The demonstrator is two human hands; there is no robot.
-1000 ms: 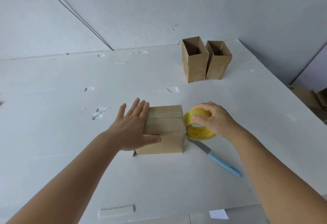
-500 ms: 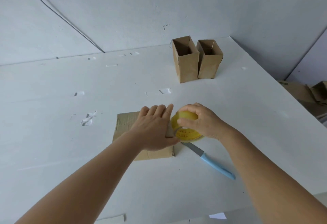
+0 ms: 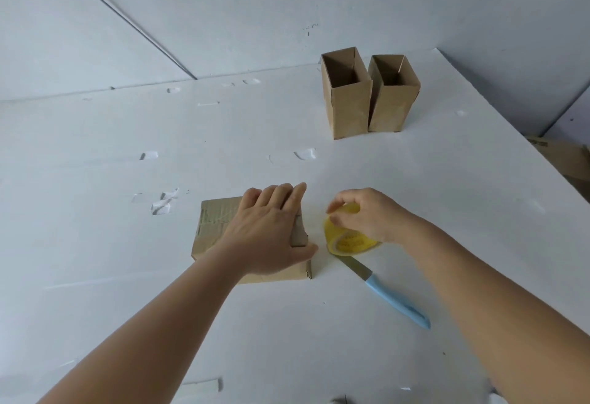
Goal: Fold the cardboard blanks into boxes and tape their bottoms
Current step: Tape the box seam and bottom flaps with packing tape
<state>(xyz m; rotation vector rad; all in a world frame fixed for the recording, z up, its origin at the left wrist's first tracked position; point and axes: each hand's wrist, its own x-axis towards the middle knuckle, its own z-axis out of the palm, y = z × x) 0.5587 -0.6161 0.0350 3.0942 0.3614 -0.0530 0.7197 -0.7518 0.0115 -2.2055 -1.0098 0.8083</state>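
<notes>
There are three boxes. Two open boxes [image 3: 346,97] [image 3: 392,95] stand side by side, touching, in the upper right of the frame. The third box [image 3: 220,228] lies in the middle of the white table [image 3: 95,244], with shiny tape on top. The left hand [image 3: 271,234] lies flat on it, fingers straight. Just to its right, the right hand [image 3: 370,215] pinches one yellow tape roll [image 3: 346,241]. One knife with a blue handle [image 3: 389,296] lies below the roll. Some tape scraps [image 3: 164,202] stick to the table at the left.
</notes>
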